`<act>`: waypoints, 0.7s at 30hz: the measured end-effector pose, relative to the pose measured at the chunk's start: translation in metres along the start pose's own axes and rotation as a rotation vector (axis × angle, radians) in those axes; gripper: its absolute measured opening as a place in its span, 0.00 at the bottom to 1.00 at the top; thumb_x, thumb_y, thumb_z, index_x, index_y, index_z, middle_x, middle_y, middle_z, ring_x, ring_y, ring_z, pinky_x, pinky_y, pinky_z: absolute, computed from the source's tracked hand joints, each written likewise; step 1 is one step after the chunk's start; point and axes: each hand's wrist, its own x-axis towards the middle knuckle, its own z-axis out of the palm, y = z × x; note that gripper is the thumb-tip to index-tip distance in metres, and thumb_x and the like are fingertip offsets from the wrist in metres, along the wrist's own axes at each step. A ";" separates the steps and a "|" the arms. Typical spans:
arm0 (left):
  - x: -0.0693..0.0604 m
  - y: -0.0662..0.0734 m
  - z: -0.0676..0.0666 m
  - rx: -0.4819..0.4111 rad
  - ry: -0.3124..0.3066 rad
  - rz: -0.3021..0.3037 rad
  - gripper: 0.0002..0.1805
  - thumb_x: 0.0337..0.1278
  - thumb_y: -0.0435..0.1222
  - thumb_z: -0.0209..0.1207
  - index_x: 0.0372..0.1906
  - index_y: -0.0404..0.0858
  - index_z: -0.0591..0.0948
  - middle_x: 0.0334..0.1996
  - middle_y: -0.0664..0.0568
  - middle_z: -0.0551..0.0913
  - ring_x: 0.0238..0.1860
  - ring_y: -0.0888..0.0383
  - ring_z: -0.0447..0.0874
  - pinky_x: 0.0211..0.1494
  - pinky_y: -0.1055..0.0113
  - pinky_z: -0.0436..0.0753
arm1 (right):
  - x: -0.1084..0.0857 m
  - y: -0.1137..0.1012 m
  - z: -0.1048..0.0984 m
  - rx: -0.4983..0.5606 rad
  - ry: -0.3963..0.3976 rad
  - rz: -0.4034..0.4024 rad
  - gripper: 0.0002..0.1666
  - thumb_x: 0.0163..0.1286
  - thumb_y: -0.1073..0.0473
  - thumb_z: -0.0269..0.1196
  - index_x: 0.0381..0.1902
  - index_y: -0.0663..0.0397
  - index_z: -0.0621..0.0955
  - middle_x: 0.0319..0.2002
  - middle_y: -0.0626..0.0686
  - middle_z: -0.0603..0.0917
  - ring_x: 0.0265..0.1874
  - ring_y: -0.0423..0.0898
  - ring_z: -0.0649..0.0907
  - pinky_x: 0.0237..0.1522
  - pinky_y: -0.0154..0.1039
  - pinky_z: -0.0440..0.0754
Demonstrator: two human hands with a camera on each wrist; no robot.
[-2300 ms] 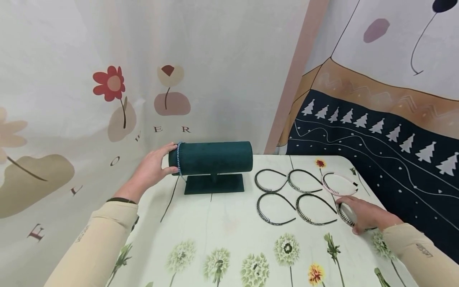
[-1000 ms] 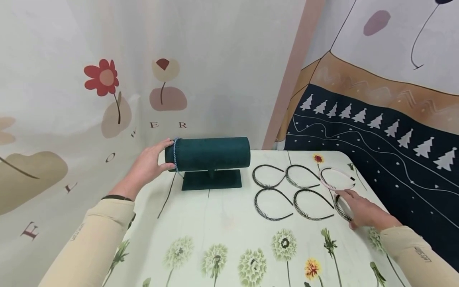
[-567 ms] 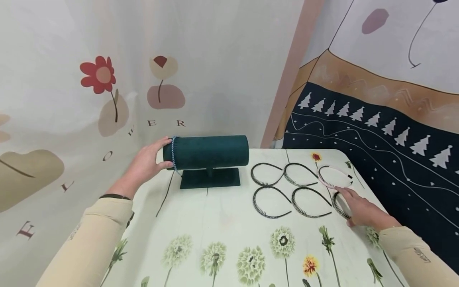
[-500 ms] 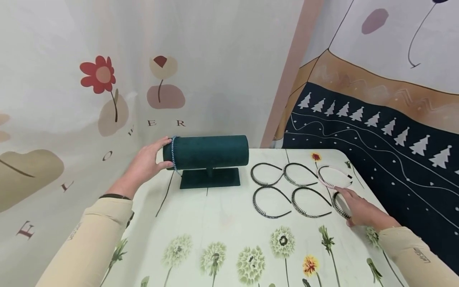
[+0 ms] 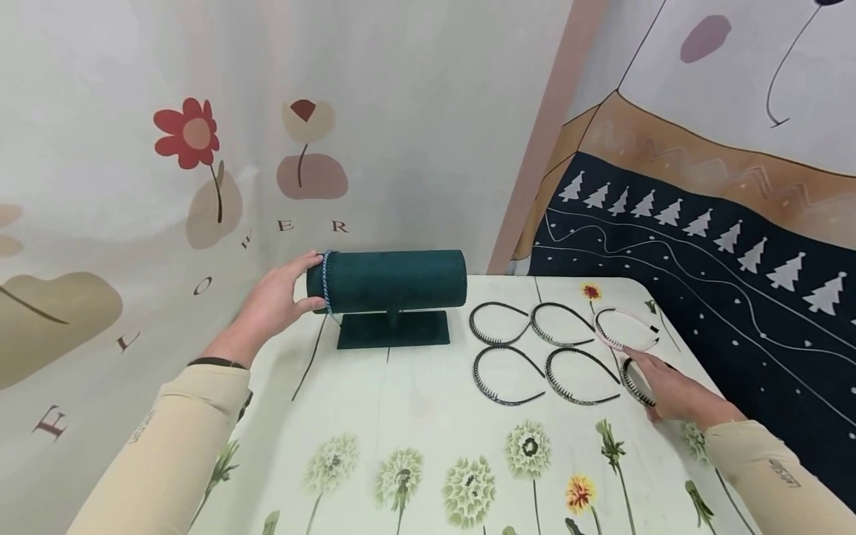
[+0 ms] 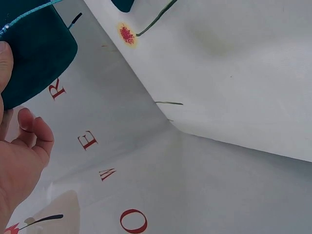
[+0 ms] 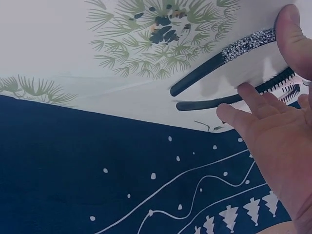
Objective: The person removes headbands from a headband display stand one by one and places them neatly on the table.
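A dark green velvet roll stand (image 5: 401,281) stands at the back of the table, with a blue headband (image 5: 325,281) fitted round its left end. My left hand (image 5: 270,303) holds that end, thumb in front and fingers over the top, beside the band. In the left wrist view, the thumb lies on the velvet just below the blue headband (image 6: 29,15). At the table's right, my right hand (image 5: 678,388) holds a black headband (image 5: 635,383). Its thumb is at the glittery section of this headband (image 7: 251,44), fingers spread by the other arm; the palm hides part in the head view.
Several other headbands lie in two rows: a pink one (image 5: 607,336) just behind my right hand, and black toothed ones (image 5: 493,342) to its left. The tablecloth (image 5: 401,401) has printed flowers. A printed curtain (image 5: 428,148) hangs behind, a navy cloth (image 5: 669,275) at right.
Since the earliest frame, my right hand and its headband have shifted slightly back toward the pink headband. The left hand keeps its place on the stand. The head view has tilted a little.
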 end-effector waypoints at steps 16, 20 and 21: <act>0.000 0.000 0.000 -0.014 -0.009 0.002 0.49 0.68 0.40 0.71 0.87 0.44 0.58 0.88 0.45 0.54 0.83 0.30 0.55 0.83 0.29 0.61 | 0.001 -0.004 -0.005 -0.030 -0.027 0.020 0.76 0.53 0.77 0.78 0.86 0.62 0.40 0.77 0.85 0.50 0.56 0.76 0.80 0.26 0.39 0.73; 0.000 0.002 0.000 -0.009 -0.017 0.000 0.49 0.69 0.41 0.71 0.87 0.44 0.57 0.88 0.45 0.53 0.84 0.30 0.54 0.84 0.30 0.60 | 0.000 -0.003 -0.004 -0.005 -0.028 0.011 0.78 0.54 0.76 0.78 0.86 0.60 0.37 0.77 0.86 0.48 0.46 0.70 0.84 0.23 0.39 0.73; 0.000 0.002 0.000 -0.005 -0.018 0.000 0.49 0.69 0.41 0.71 0.87 0.44 0.57 0.88 0.45 0.53 0.84 0.30 0.54 0.84 0.30 0.60 | -0.001 -0.003 -0.004 0.003 -0.027 0.009 0.78 0.55 0.76 0.78 0.86 0.59 0.37 0.77 0.86 0.47 0.48 0.72 0.83 0.24 0.39 0.74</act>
